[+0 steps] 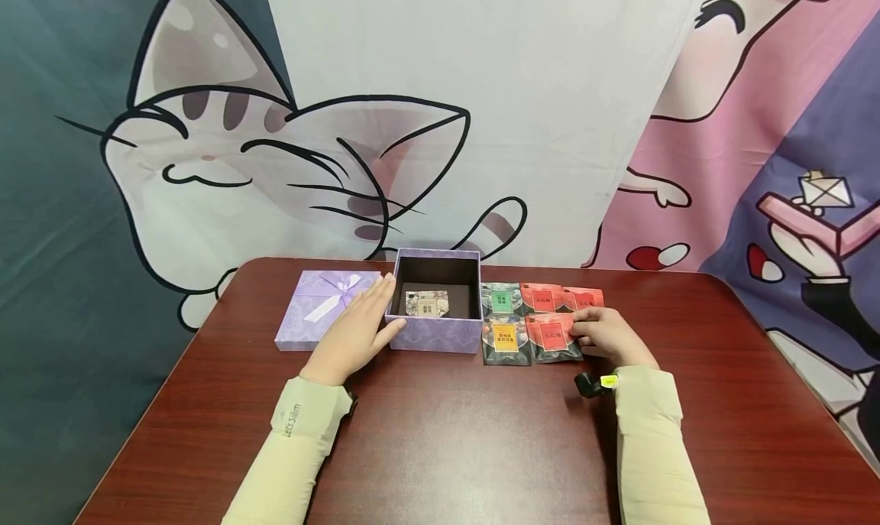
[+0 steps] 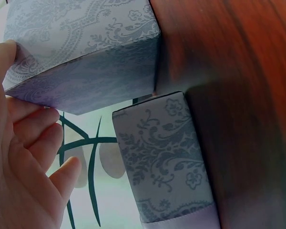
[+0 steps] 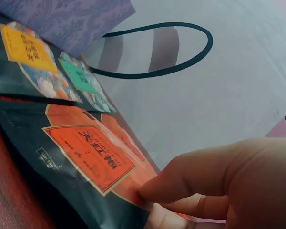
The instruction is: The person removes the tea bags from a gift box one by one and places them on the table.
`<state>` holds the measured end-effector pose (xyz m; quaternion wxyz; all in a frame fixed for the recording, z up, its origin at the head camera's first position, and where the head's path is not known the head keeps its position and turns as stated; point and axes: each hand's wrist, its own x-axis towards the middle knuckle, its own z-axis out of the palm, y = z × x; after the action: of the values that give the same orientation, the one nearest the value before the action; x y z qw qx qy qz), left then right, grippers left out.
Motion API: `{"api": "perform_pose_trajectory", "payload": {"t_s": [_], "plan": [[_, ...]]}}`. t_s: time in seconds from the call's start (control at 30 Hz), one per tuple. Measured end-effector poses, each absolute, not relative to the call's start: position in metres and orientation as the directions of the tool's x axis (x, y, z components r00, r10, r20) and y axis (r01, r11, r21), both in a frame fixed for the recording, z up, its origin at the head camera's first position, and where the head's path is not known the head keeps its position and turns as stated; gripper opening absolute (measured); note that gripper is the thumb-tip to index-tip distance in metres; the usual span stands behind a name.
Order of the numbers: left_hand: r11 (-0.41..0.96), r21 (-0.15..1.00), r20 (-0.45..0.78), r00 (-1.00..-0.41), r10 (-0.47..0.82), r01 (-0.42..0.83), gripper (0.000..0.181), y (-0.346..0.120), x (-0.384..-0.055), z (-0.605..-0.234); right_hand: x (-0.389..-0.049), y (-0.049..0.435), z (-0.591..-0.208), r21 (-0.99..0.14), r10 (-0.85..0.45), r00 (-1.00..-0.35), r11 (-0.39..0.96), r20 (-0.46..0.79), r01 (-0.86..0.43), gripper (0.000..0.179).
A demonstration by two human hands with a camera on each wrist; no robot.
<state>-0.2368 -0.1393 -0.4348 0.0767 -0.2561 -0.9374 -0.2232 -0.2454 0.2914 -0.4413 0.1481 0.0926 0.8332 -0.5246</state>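
Note:
My left hand [image 1: 352, 328] rests against the left side of a purple patterned gift box [image 1: 436, 335], fingers straight and thumb at its front corner. The box has no lid on and a dark inside, where a beige-labelled sachet [image 1: 427, 304] lies. In the left wrist view, the thumb touches the box's patterned wall [image 2: 86, 28]. To the right, my right hand [image 1: 610, 335] pinches the right edge of a red and black sachet [image 1: 550, 337] between thumb and fingers. The right wrist view shows this sachet [image 3: 88, 152] tilted up from the table.
The purple lid [image 1: 301, 322] with its ribbon bow lies left of the box, partly behind the left hand. Beside the box lie a green-labelled sachet [image 1: 501, 301], a yellow-labelled sachet [image 1: 505, 341] and two red sachets [image 1: 543, 299] on the brown table [image 1: 467, 433]. A cartoon cloth hangs behind.

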Motion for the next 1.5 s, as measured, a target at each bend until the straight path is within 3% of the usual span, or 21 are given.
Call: {"api": "perform_pose_trajectory", "payload": {"t_s": [0.37, 0.67, 1.2, 1.5], "plan": [[0.769, 0.379, 0.259, -0.856, 0.447, 0.515, 0.072, -0.139, -0.238, -0.433, -0.242, 0.289, -0.432, -0.756, 0.002, -0.957, 0.612, -0.29, 0.23, 0.023], [0.77, 0.373, 0.258, -0.855, 0.449, 0.517, 0.072, -0.139, -0.24, -0.432, -0.243, 0.284, -0.423, -0.702, 0.033, -0.965, 0.68, -0.259, 0.212, 0.022], [0.782, 0.355, 0.256, -0.857, 0.446, 0.513, 0.072, -0.139, -0.237, -0.432, -0.234, 0.241, -0.397, -0.762, 0.013, -1.0, 0.647, -0.006, 0.013, 0.027], [0.79, 0.346, 0.258, -0.861, 0.439, 0.507, 0.072, -0.138, -0.236, -0.434, -0.228, 0.205, -0.396, -0.811, -0.005, -0.987, 0.57, 0.158, -0.133, 0.021]]}}
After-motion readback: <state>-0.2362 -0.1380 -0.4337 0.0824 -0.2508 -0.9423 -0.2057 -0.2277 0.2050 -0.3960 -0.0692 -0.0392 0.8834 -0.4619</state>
